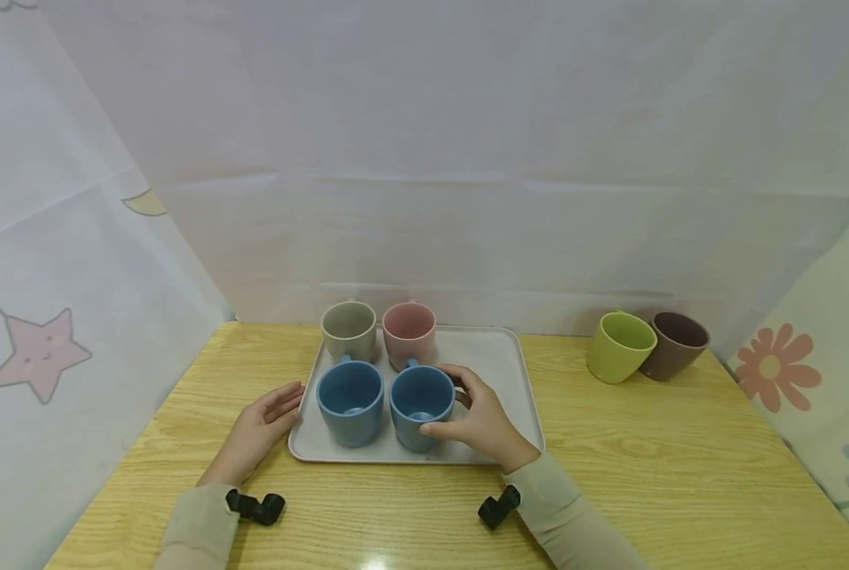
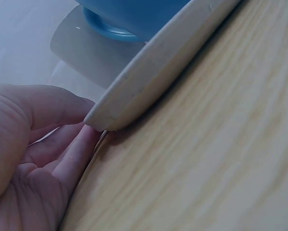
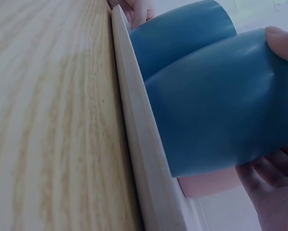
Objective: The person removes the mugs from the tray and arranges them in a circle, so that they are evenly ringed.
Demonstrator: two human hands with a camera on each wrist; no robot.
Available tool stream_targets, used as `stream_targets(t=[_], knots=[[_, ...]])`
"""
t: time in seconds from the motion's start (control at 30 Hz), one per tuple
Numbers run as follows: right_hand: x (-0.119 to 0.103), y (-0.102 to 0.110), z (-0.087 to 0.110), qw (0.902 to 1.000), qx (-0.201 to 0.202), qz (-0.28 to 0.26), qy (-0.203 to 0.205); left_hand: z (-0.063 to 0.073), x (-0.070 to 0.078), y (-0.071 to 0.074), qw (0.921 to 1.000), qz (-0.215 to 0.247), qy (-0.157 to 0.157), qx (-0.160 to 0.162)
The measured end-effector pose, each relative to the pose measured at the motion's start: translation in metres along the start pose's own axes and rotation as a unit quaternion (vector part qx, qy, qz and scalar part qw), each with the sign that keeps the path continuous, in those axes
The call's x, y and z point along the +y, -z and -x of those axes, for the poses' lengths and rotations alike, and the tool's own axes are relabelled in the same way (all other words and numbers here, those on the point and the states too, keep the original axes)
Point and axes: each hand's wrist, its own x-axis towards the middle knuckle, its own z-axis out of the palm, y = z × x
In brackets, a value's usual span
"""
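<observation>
One wood-grain bench [image 1: 367,514] is carrying a pale tray [image 1: 481,372]. Green mug [image 1: 622,347] and brown mug [image 1: 670,352] are sitting at far right. On the tray, grey mug [image 1: 349,342] and pink mug [image 1: 410,336] are standing behind two blue mugs [image 1: 351,416]. The right hand [image 1: 485,416] is curling around the right-hand blue mug [image 1: 417,419]; the left hand [image 1: 256,431], fingers loosely extended, is touching the tray's left edge, how firmly being hard to judge.
</observation>
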Motion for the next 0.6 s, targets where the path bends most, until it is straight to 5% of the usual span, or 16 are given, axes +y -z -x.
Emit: stream_targets(t=[0.6], knots=[[0.003, 0.021, -0.002, 0.9995, 0.028, 0.000, -0.014, -0.001, -0.001, 0.001, 1.0000, -0.002, 0.005, -0.003]])
